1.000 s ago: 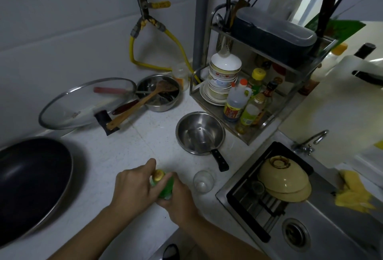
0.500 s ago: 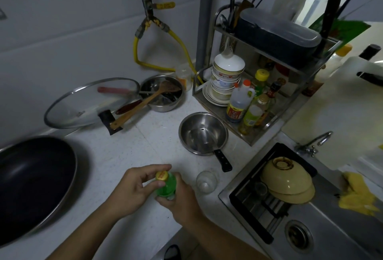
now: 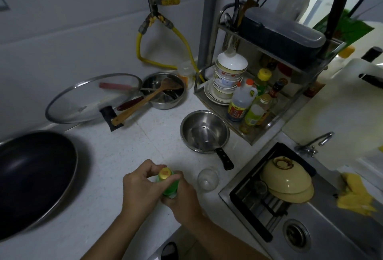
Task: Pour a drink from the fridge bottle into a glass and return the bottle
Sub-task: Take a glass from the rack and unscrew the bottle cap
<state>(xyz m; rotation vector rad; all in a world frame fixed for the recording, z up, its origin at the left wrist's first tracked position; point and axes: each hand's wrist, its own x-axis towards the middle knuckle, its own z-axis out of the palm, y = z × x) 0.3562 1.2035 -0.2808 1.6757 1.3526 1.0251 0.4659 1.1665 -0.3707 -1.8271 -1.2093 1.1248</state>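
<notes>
A small green bottle [image 3: 170, 187] with a yellow cap [image 3: 164, 173] stands upright near the front edge of the white counter [image 3: 116, 156]. My right hand [image 3: 183, 199] grips its body from the near right side. My left hand [image 3: 141, 185] pinches the cap between thumb and fingers. An empty clear glass [image 3: 207, 178] stands on the counter just right of the bottle, apart from both hands.
A steel saucepan [image 3: 204, 133] sits behind the glass, its black handle pointing toward it. A large black wok [image 3: 31, 178] fills the left. The sink [image 3: 300, 218] with upturned yellow bowls [image 3: 287, 181] lies right. A dish rack [image 3: 259, 93] with bottles stands behind.
My left hand's fingers have shifted around the cap, from covering it to pinching it from the side, so the cap top now shows. The bottle and glass stay put.
</notes>
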